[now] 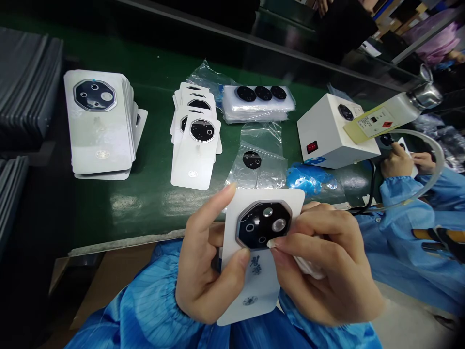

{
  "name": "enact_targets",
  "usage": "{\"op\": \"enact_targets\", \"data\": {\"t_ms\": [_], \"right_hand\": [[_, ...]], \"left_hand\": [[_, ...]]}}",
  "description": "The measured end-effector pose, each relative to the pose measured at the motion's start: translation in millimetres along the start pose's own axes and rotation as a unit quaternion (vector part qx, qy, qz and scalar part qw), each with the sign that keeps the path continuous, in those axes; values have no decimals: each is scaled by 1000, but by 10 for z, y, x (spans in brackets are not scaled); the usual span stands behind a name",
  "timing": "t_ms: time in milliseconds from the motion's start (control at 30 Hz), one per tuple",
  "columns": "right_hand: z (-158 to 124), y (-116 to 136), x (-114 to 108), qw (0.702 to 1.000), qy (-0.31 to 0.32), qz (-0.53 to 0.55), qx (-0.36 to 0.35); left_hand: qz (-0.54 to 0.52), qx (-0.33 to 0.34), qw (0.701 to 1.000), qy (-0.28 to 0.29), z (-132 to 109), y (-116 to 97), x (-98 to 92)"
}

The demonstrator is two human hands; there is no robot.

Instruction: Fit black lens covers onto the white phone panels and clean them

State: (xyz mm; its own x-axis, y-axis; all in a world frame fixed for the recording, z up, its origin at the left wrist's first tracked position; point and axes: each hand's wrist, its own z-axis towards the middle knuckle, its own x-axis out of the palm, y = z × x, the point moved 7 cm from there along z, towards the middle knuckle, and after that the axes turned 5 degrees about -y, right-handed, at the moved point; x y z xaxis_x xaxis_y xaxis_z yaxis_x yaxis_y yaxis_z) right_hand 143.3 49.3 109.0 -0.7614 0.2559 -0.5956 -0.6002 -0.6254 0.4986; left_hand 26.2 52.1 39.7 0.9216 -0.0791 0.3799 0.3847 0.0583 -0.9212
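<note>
My left hand [207, 261] grips a white phone back cover [256, 286] by its left edge, thumb on the face, index finger up along the side. The cover carries a black octagonal camera module [263, 224] with several lenses. My right hand [327, 271] is closed at the cover's right side, its fingertips pinching at the module's lower right edge, with something white partly hidden under the palm. Both sleeves are blue.
On the green belt [152, 194] lie a stack of finished covers [100, 126], a fanned pile of covers [196, 140], bagged black modules [259, 99], a loose bag with one module [252, 160], and a white box with a red switch [327, 135]. A co-worker's hands [399, 162] work at right.
</note>
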Motion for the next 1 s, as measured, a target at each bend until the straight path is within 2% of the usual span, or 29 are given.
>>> {"op": "enact_targets", "data": {"t_ms": [367, 533, 733, 1000], "right_hand": [[-28, -33, 27, 999, -26, 30, 8], [-51, -72, -32, 997, -54, 57, 3], [-60, -108, -77, 994, -71, 86, 4], [-78, -130, -77, 994, -69, 89, 12]], "left_hand": [[-6, -11, 1000, -11, 36, 62, 25], [5, -32, 999, -31, 39, 83, -40], [-22, -61, 998, -25, 38, 96, -93], [-43, -60, 997, -26, 58, 109, -86]]}}
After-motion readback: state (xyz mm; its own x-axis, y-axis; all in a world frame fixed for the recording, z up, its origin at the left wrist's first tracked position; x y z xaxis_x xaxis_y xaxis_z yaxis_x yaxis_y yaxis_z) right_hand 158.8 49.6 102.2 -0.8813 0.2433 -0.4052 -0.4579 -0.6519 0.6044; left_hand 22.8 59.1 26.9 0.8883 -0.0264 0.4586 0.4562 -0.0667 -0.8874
